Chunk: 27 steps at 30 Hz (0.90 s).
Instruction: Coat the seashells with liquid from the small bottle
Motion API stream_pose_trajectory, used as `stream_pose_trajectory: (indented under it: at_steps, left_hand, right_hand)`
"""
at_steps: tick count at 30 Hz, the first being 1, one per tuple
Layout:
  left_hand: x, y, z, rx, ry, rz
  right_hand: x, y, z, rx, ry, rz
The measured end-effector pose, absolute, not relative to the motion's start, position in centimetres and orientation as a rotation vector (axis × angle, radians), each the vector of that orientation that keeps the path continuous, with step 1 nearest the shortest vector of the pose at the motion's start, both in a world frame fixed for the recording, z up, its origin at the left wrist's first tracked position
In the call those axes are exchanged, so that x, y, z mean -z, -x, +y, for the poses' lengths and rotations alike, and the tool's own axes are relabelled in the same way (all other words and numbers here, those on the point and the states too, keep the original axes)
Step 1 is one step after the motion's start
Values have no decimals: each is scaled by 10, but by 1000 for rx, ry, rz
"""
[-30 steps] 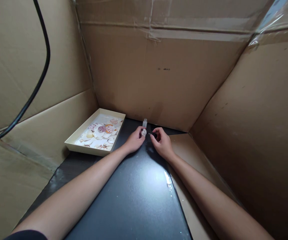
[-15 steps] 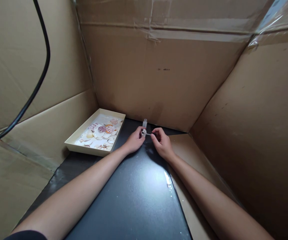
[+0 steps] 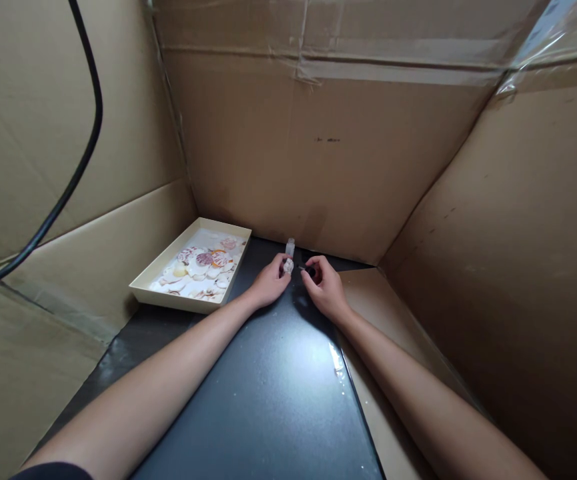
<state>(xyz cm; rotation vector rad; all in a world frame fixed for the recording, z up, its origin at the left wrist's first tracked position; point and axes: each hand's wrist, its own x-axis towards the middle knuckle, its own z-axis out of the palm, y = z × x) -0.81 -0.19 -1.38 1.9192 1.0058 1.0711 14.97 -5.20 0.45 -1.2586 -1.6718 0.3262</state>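
Note:
Near the back of the dark table, my left hand pinches a small whitish, lumpy piece between thumb and fingers; its kind is too small to make out. Just right of it, my right hand is closed on a thin stick with a dark handle, its tip pointing left toward the whitish piece with a small gap between them. Behind my left fingertips stands a small clear bottle, its lower part partly hidden by the hand.
A cream tray with shells pictured or lying inside sits left of my hands. Cardboard walls enclose the back and sides of the dark table. A black cable hangs at upper left, and a cardboard sheet lies at right.
The stick in my right hand has drawn back slightly from the whitish piece and its dark handle shows more. The whitish piece has turned a little in my left fingers.

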Motion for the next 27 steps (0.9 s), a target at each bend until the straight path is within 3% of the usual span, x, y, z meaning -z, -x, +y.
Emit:
stream_pose_trajectory:
  at_steps: [27]
  left_hand:
    - [13,8,-2,-1066,-1930,1006]
  right_hand:
    - [-5,-149,-52,-321,1275,-1689]
